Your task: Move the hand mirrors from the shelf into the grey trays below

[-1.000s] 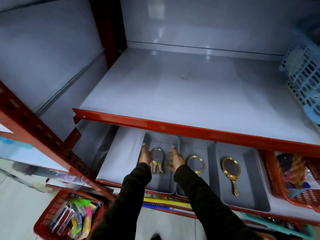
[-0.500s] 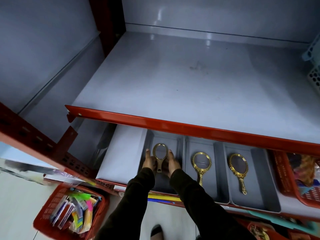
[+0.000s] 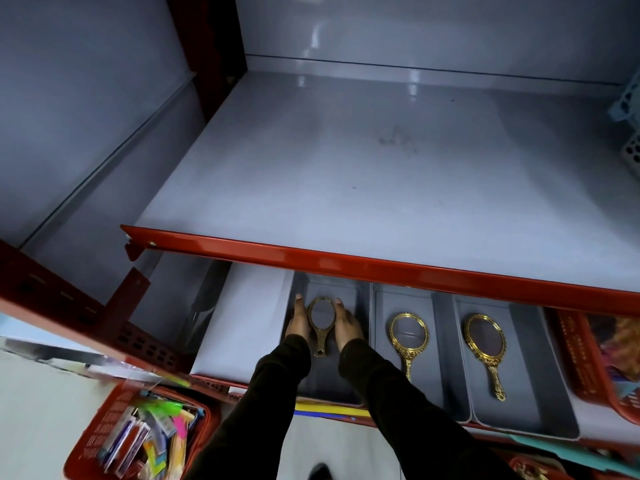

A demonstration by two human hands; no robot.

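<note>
Three grey trays sit side by side on the lower shelf, each with one gold hand mirror lying flat, handle toward me. In the left tray [image 3: 329, 382] the darker mirror [image 3: 321, 317] lies between my left hand [image 3: 300, 325] and my right hand [image 3: 346, 327]. Both hands rest flat with fingers straight, touching the mirror's sides. The middle tray [image 3: 420, 393] holds a second mirror [image 3: 408, 332]. A third mirror [image 3: 483, 337] lies in the right tray [image 3: 526, 403]. No mirror shows on the upper shelf [image 3: 381, 174].
The upper shelf's red front edge [image 3: 381, 268] overhangs the backs of the trays. A red basket [image 3: 581, 358] of goods stands right of the trays. Another red basket [image 3: 104, 427] with colourful packets sits on the floor at lower left. A pale lattice basket [image 3: 630, 109] is at far right.
The left mirror went from tilted to lying straight in its tray. My hands slid forward from its handle to the sides of its head. The view dipped and moved closer.
</note>
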